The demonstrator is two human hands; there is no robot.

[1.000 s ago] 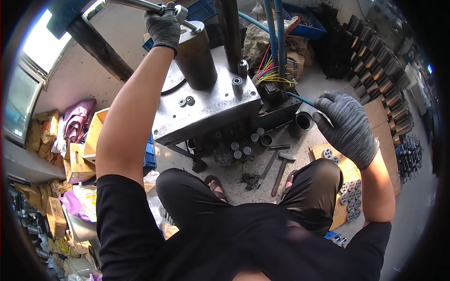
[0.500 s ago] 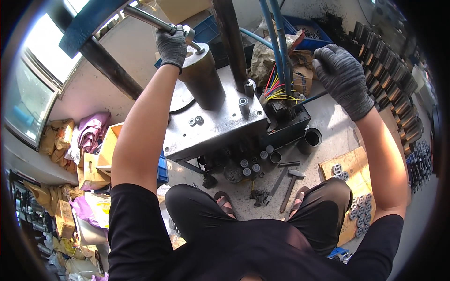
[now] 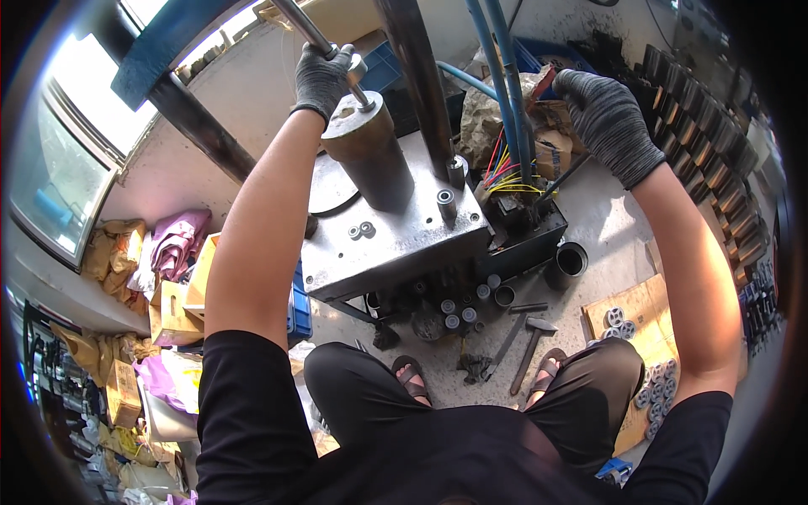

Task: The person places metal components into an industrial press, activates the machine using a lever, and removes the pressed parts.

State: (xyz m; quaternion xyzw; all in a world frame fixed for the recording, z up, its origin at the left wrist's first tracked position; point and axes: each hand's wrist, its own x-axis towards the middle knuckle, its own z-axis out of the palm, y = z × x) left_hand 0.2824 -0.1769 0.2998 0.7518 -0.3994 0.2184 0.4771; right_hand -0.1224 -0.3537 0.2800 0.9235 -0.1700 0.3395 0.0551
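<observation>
Left hand (image 3: 321,77) gripping lever (image 3: 313,35) cut off above, right hand (image 3: 608,119) grip unclear.

A bare steel lever bar (image 3: 313,34) slants up to the left from the top of a dull brown cylinder (image 3: 368,153). The cylinder stands tilted on the press's grey metal plate (image 3: 396,244), beside a dark upright column (image 3: 419,80).

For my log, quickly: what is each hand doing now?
Left hand: closed around the metal lever.
Right hand: fingers curled, whether it holds anything cannot be told.
</observation>
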